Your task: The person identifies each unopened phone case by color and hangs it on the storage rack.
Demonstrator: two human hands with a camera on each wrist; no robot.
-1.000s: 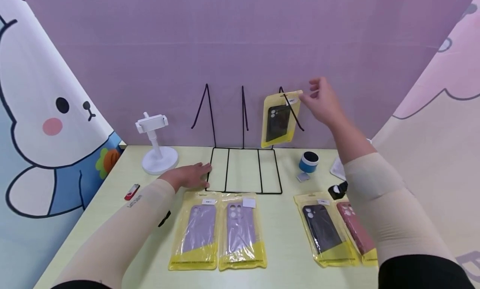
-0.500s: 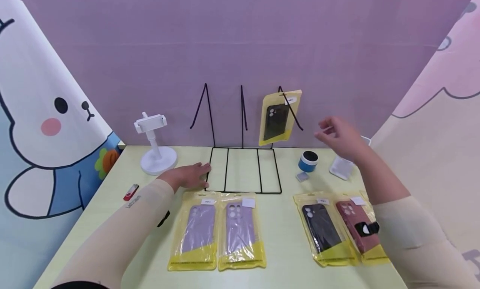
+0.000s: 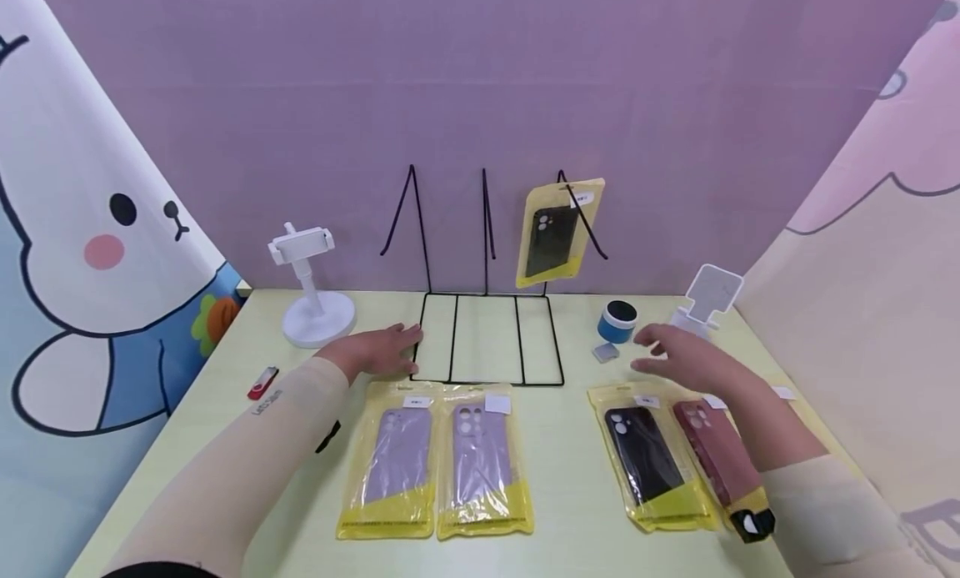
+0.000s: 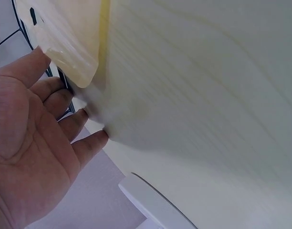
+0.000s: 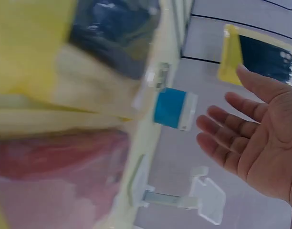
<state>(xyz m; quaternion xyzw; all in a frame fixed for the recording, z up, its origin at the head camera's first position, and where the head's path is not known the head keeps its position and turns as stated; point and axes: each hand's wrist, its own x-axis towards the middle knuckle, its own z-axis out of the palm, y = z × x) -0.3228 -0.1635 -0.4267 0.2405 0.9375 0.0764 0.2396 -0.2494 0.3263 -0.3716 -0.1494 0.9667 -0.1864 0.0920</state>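
Observation:
My left hand [image 3: 378, 350] rests at the left side of a black wire display rack [image 3: 487, 384], fingers extended to its base wire. From the rack's right hook hangs a yellow-edged pouch holding a black phone case [image 3: 551, 243]. My right hand [image 3: 686, 359] is empty, fingers loosely bent, above the tops of two pouches with a black phone case [image 3: 647, 453] and a dark red phone case [image 3: 716, 453]. In front of the rack lie two more pouches, with a lilac phone case [image 3: 397, 453] on the left and another lilac phone case [image 3: 482, 453] beside it.
A white phone stand [image 3: 318, 315] and a red USB stick [image 3: 262, 384] are on the left. Behind my right hand are a blue jar [image 3: 617, 328], a small grey square piece [image 3: 606, 353] and a second white phone stand [image 3: 714, 294]. A purple cloth [image 3: 300, 128] backs the table.
My right hand has left the hanging pouch and come down and to the right, over the pouches there. The hanging pouch stays on the hook; my left hand has stayed put.

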